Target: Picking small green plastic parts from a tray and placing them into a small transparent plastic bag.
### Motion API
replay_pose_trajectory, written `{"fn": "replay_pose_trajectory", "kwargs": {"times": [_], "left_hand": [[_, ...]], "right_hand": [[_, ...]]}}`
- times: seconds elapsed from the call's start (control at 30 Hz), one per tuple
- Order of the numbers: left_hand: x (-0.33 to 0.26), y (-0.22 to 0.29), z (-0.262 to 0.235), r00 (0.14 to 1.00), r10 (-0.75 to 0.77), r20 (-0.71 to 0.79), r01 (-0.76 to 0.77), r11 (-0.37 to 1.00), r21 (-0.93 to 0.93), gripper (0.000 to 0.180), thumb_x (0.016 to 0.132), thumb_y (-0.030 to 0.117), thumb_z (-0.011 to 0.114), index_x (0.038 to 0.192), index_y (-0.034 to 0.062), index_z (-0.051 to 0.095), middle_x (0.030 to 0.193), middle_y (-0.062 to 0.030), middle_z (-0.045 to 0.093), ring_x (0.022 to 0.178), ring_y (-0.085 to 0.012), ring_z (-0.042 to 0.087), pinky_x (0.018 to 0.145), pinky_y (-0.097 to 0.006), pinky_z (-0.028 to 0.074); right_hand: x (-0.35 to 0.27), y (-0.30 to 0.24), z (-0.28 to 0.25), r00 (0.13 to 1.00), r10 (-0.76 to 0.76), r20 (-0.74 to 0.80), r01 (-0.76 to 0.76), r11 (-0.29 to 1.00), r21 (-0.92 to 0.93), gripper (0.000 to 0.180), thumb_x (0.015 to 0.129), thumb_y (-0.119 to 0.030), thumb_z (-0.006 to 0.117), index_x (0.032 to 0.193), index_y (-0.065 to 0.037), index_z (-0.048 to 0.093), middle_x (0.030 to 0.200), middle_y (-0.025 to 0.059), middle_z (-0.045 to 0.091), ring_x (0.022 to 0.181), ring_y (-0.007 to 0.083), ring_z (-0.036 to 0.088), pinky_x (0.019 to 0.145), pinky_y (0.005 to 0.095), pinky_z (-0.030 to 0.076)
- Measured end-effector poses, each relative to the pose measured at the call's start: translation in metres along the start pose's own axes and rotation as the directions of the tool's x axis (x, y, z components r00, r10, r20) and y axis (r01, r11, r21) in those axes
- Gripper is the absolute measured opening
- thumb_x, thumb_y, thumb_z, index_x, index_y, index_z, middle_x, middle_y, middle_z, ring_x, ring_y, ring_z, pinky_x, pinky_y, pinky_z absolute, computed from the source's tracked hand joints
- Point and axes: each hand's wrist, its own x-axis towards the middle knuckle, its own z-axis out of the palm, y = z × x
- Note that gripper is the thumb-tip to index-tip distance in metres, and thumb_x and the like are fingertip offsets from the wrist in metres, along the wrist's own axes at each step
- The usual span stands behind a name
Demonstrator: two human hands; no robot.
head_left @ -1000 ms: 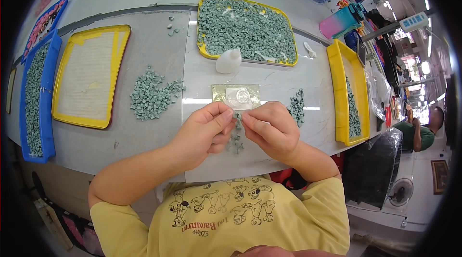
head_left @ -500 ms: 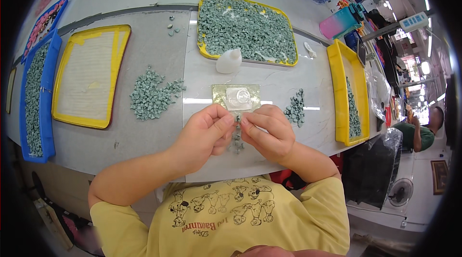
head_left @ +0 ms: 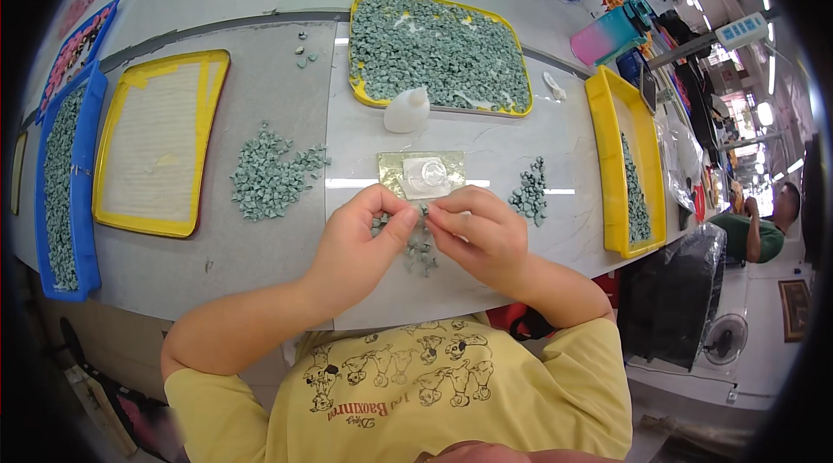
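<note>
Right hand (head_left: 480, 235): grip pinching 1 green stone (head_left: 423, 209), above counter (head_left: 260, 265), near side of gold plate (head_left: 390, 170). Left hand (head_left: 360, 239): fingertips at same stone; cannot tell whether grip pinches it. Loose stones (head_left: 422, 260) between hands and shirt (head_left: 390, 380). White bottle (head_left: 405, 113) beyond plate, beside tray (head_left: 368, 98) of stones.

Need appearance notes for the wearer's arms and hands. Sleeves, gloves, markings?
Left hand and right hand: bare, no gloves; no watch or bracelet visible. Forearms bare too. Short yellow sleeves end near the elbows, part of a yellow T-shirt printed with black-outlined dogs and reddish lettering. No cables seen on either arm.
</note>
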Motion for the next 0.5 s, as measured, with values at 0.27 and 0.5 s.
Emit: {"fn": "replay_pose_trajectory", "kwargs": {"times": [0.27, 0.5], "left_hand": [[0.004, -0.001, 0.005, 0.953, -0.301, 0.045, 0.302, 0.953, -0.015, 0.018, 0.091, 0.021, 0.053, 0.091, 0.0032, 0.051, 0.069, 0.0026, 0.047, 0.054, -0.0036, 0.038, 0.045, -0.02, 0.032], [0.008, 0.008, 0.008, 0.942, -0.32, 0.105, 0.337, 0.882, -0.331, 0.018, 0.094, 0.014, 0.044, 0.099, -0.0006, 0.053, 0.075, 0.0019, 0.043, 0.056, -0.0049, 0.031, 0.046, -0.019, 0.026]], "right_hand": [[-0.001, 0.029, -0.067, 0.857, 0.423, 0.293, -0.311, 0.88, -0.359, 0.015, 0.074, -0.001, 0.063, 0.089, -0.003, 0.065, 0.085, 0.0109, 0.063, 0.078, 0.0271, 0.061, 0.067, 0.0313, 0.049], [-0.019, 0.032, -0.085, 0.69, 0.61, 0.39, -0.331, 0.745, -0.579, 0.012, 0.074, -0.003, 0.061, 0.086, -0.001, 0.062, 0.084, 0.0134, 0.06, 0.081, 0.0317, 0.056, 0.072, 0.0369, 0.046]]}}
